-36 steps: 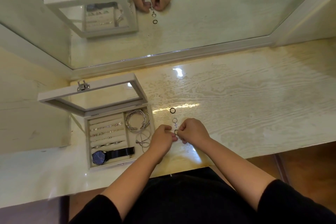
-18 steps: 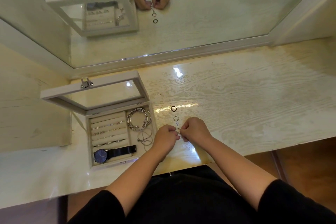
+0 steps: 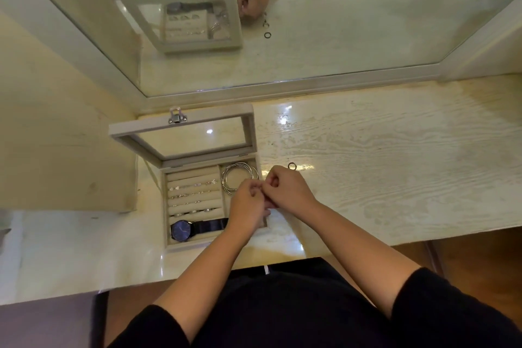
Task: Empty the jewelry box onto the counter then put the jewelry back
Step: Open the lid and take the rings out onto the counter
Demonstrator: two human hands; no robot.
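Note:
The beige jewelry box [image 3: 164, 207] stands open on the counter [image 3: 381, 167], its glass lid [image 3: 183, 133] tilted back. Inside are rows of rings [image 3: 195, 194], silver bangles [image 3: 236, 178] and a dark-faced watch [image 3: 183, 230]. My left hand [image 3: 248, 207] and my right hand [image 3: 289, 191] meet over the box's right-hand compartment, fingertips pinched together on a small piece of jewelry that I can barely make out. A dark ring [image 3: 292, 166] lies on the counter just beyond my right hand.
A mirror [image 3: 339, 22] leans against the wall behind the counter and reflects the box, the hands and two small pieces on the counter. A cream panel [image 3: 56, 135] stands left of the box. The counter's front edge runs below my wrists.
Both hands have moved left, from the counter beside the box to above its right-hand compartment, still pinched together. The pendant earring on the counter is now hidden behind my right hand.

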